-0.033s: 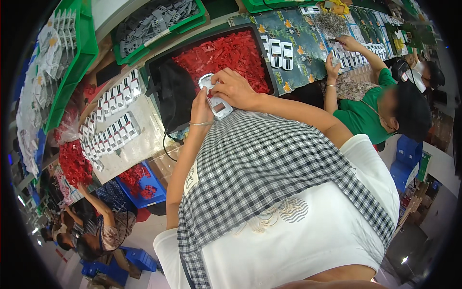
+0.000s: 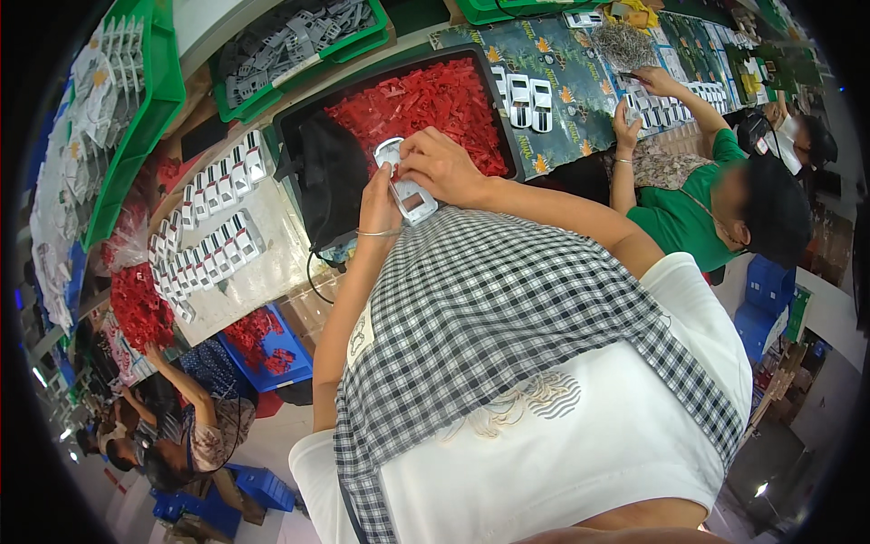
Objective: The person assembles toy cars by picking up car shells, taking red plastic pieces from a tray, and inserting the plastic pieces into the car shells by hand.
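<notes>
Beside a pale table (image 2: 263,276), left hand (image 2: 379,205) and right hand (image 2: 446,169) clamp a white casing (image 2: 422,212) at the near edge of the black tray (image 2: 509,127), seemingly mid-fitting, where the next move calls for steady pressure.

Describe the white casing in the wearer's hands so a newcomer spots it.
Find the black tray of red pieces at top centre, then the left hand and right hand at its near side. They hold a white casing with a dark rectangular patch, beside the checked apron. Unlike the similar casings rowed on the left-hand table, it's gripped by both hands.
</notes>
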### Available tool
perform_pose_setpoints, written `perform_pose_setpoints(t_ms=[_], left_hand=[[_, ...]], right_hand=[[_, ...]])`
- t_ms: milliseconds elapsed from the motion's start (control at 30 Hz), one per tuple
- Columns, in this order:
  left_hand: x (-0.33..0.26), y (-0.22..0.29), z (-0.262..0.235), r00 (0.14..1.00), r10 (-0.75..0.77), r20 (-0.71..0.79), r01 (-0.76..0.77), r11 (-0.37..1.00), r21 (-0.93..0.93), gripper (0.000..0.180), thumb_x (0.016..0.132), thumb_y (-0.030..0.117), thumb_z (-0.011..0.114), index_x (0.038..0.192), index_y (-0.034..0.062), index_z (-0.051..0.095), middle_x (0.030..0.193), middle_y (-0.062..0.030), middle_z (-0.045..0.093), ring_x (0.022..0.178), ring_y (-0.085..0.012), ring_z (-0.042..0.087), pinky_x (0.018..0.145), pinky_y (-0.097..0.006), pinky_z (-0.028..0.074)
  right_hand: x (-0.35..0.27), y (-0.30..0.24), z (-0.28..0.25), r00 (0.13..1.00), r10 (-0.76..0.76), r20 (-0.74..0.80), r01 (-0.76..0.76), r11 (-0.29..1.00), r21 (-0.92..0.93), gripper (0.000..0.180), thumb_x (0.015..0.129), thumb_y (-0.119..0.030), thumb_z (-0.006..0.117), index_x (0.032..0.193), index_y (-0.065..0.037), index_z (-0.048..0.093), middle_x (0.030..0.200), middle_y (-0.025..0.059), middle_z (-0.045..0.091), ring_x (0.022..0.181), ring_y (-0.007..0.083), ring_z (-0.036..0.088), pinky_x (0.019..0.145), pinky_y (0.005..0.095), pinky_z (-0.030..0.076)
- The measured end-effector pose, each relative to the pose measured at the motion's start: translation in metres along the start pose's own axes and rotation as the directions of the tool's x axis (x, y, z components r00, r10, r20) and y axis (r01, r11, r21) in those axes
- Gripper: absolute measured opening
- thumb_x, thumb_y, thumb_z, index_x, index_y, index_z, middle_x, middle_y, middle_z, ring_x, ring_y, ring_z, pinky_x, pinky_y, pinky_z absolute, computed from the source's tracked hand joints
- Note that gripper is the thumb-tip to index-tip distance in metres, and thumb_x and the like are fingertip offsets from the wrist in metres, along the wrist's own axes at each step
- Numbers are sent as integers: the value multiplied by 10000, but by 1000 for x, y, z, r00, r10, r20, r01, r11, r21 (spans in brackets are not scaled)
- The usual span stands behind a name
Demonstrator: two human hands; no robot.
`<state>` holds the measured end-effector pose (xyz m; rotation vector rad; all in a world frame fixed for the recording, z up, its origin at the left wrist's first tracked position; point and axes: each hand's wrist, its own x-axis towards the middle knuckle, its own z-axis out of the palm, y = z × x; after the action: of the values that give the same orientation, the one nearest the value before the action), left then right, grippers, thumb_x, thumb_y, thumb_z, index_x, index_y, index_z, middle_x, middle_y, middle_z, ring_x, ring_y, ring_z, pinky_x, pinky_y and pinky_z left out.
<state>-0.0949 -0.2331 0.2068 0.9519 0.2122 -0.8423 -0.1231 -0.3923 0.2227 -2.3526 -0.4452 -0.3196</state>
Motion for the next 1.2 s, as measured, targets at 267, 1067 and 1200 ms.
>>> perform_pose_setpoints(t_ms=[267, 1067, 1200], left_hand=[[-1, -7, -4, 998, 24, -65, -24, 1000, 7, 288, 940, 208, 433, 1108, -17, 497, 1029, -108, 559, 903, -201, 593, 731, -385, 546], [6, -13, -10, 991, 126, -42, -125, 991, 42, 262, 907, 171, 453, 1083, -6, 533, 965, -98, 593, 817, -169, 598, 664, -320, 532], [5, -11, -4, 990, 112, -88, -108, 993, 44, 257, 909, 178, 455, 1057, -12, 545, 939, -92, 601, 797, -160, 597, 644, -295, 528]], right_hand=[[-5, 2, 6, 996, 68, -54, -62, 993, 104, 117, 679, -128, 706, 770, -74, 656, 957, 54, 523, 913, 249, 492, 763, 344, 430], [-5, 3, 8, 993, 91, -71, -78, 984, 162, 144, 671, -79, 711, 808, -80, 667, 1003, 46, 534, 949, 234, 491, 809, 354, 407], [-5, 0, 7, 990, 128, -63, -125, 991, 56, 137, 670, -97, 716, 797, -85, 664, 992, 45, 525, 937, 237, 486, 796, 351, 404]])
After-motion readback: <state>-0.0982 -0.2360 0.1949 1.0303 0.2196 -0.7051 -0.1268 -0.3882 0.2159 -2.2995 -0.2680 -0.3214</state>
